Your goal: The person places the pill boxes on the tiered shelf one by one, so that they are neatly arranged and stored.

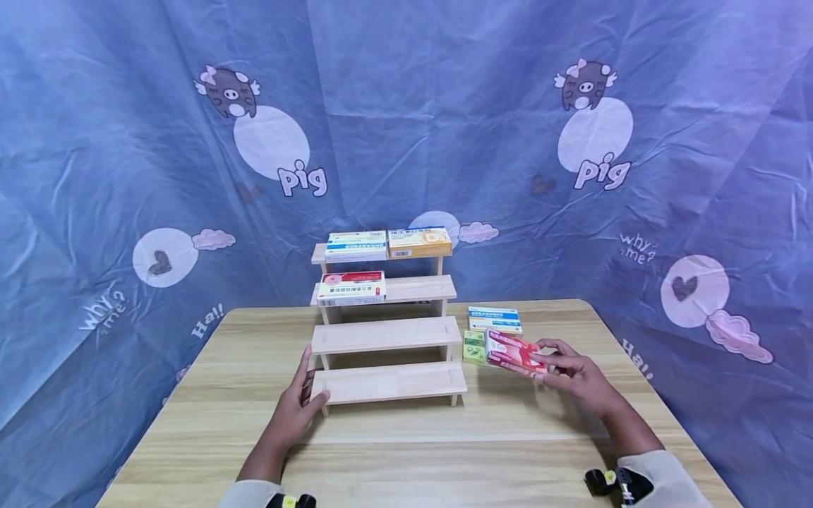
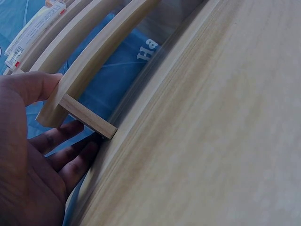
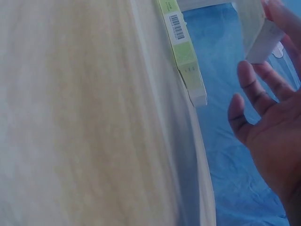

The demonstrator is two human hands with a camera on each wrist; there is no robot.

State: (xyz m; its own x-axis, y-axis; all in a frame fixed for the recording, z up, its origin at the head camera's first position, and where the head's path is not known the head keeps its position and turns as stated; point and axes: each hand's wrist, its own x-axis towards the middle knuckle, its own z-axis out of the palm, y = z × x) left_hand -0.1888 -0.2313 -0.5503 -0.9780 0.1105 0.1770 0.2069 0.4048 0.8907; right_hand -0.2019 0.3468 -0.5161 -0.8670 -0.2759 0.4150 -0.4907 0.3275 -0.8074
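A stepped wooden display stand (image 1: 387,384) with several shelves stands on the table. At its left end my left hand (image 1: 295,409) grips the lowest shelf; in the left wrist view the thumb (image 2: 43,87) lies against the shelf's end and the other fingers reach below it. My right hand (image 1: 584,384) pinches a pink-and-red medicine box (image 1: 511,351) by its right end, to the right of the stand. That box partly covers a green medicine box (image 1: 473,346). A blue-and-white medicine box (image 1: 494,319) lies just behind.
On the top shelf sit a white-and-blue box (image 1: 356,247) and an orange-and-white box (image 1: 420,243). A red-and-white box (image 1: 351,288) occupies the left of the shelf below. Behind the wooden table (image 1: 406,466) hangs a blue printed cloth (image 1: 406,127).
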